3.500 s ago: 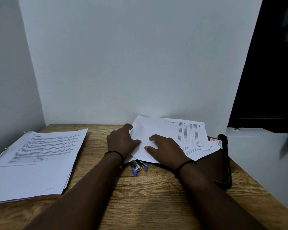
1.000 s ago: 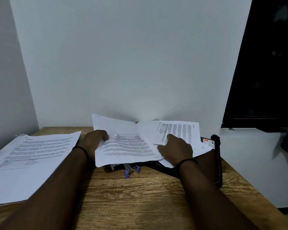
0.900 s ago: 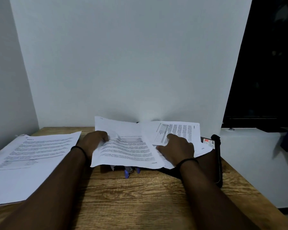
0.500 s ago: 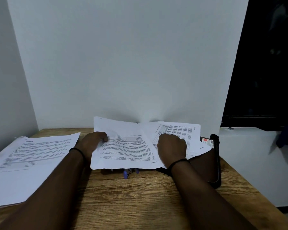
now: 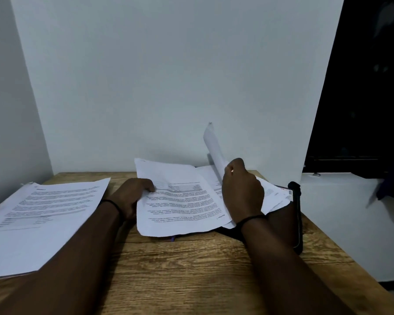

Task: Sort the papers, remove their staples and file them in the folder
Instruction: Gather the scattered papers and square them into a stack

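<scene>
Fingers of the right hand [image 5: 242, 192] curl round a single sheet [image 5: 214, 148] and lift it up on edge above the loose papers [image 5: 182, 201] at the far middle of the wooden table [image 5: 191, 269], apparently peeling it away so it can be sorted. The left hand [image 5: 132, 196], thumb on top and fingers tucked beneath, pinches the left edge of the top printed page, likely steadying the pile, which lies partly over the dark folder [image 5: 293, 219] on the right. Both forearms reach straight forward, while another stack [image 5: 43, 214] lies well apart at the near left.
</scene>
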`<state>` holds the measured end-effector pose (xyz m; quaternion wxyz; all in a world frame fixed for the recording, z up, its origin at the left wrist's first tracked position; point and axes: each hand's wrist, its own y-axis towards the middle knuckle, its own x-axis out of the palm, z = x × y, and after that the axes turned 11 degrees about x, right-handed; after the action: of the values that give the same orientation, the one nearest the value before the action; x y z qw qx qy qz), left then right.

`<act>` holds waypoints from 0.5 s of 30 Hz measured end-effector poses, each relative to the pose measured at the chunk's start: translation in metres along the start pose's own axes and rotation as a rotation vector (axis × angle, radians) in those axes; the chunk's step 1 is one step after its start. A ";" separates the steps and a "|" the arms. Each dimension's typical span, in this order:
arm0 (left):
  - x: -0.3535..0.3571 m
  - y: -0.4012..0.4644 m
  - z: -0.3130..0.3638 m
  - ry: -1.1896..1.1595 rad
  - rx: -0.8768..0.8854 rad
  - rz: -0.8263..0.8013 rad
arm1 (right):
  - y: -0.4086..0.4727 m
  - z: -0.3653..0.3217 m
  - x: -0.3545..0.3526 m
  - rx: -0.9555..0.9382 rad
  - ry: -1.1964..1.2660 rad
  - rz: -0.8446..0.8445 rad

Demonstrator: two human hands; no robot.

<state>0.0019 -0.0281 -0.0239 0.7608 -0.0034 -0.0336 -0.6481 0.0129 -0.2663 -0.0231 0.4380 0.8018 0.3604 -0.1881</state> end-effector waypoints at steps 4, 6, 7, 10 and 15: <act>-0.002 0.004 0.000 0.004 0.039 0.002 | -0.013 -0.015 0.003 -0.161 0.064 -0.004; 0.000 0.004 -0.002 -0.023 0.023 -0.032 | -0.021 -0.021 0.006 -0.249 0.073 0.004; 0.001 0.004 -0.002 -0.047 0.015 -0.050 | -0.023 -0.024 0.007 -0.290 0.077 0.005; 0.003 0.005 -0.002 -0.146 -0.023 -0.082 | -0.028 -0.027 0.008 -0.368 0.064 -0.063; 0.005 0.004 -0.004 -0.219 -0.046 -0.080 | -0.030 -0.026 0.012 -0.444 0.100 -0.153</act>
<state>0.0071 -0.0329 -0.0276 0.7256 -0.0905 -0.1018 -0.6745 -0.0019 -0.2290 -0.0336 0.5697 0.6645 0.4738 -0.0971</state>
